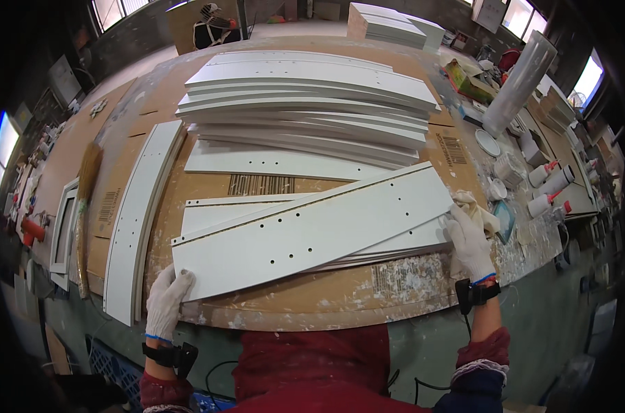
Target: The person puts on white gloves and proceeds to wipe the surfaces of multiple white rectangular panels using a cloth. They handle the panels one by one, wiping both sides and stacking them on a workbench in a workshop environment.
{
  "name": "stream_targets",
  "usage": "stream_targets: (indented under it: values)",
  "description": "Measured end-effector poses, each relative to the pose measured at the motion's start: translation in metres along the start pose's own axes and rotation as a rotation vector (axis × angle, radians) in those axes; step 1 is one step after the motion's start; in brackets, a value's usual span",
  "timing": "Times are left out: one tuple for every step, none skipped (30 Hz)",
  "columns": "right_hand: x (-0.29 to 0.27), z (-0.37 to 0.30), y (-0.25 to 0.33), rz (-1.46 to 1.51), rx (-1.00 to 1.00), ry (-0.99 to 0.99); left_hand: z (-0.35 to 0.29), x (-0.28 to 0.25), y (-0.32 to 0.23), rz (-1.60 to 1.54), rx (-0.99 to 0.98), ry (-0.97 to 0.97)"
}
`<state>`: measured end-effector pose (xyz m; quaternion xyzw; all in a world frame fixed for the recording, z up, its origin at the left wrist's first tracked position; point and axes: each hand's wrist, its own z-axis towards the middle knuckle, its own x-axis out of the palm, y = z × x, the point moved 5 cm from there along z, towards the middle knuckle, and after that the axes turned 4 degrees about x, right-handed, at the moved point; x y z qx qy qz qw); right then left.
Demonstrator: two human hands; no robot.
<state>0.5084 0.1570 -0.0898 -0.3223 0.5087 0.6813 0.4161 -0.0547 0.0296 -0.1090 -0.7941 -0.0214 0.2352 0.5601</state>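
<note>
A long white board (326, 230) with drilled holes and a groove along its far edge lies slanted in front of me, its right end farther away. My left hand (166, 299), in a white knit glove, grips its near left corner with the thumb on top. Also gloved, my right hand (469, 241) is closed around the board's right end, its fingertips partly hidden. A crumpled cream cloth (483, 212) lies right beside that hand. Beneath the held board are more white boards (422, 236), mostly covered by it.
A tall stack of white boards (305, 86) stands at the back of the cardboard-covered table (305, 303). More boards (139, 220) lie at left, beside a long brush (87, 179). Bottles (543, 203), tubs (509, 168) and a wrapped roll (519, 86) stand at right. Someone (213, 27) is far behind.
</note>
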Motion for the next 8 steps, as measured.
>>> stream_targets:
  values:
    - [-0.001, 0.002, -0.001, 0.055, 0.012, 0.016, -0.003, 0.0, 0.004, -0.064, -0.051, -0.005]
    - [-0.004, 0.004, -0.003, 0.164, 0.063, -0.008, -0.005, 0.001, 0.008, -0.179, -0.056, -0.008]
    - [-0.008, 0.006, -0.004, 0.273, 0.114, -0.033, -0.006, 0.003, 0.014, -0.294, -0.06, -0.011]
    - [-0.011, 0.008, 0.0, 0.382, 0.161, -0.054, -0.009, 0.003, 0.02, -0.411, -0.066, -0.018]
    - [-0.015, 0.01, 0.013, 0.402, 0.255, -0.021, -0.012, 0.004, 0.026, -0.469, -0.048, -0.018]
    - [-0.019, 0.009, 0.03, 0.422, 0.349, 0.011, -0.016, 0.004, 0.033, -0.526, -0.029, -0.019]
    - [-0.024, 0.005, 0.036, 0.436, 0.45, 0.034, -0.018, 0.006, 0.037, -0.585, -0.008, -0.008]
    - [-0.019, 0.006, 0.029, 0.298, 0.276, 0.015, -0.023, 0.011, 0.035, -0.644, 0.044, 0.095]
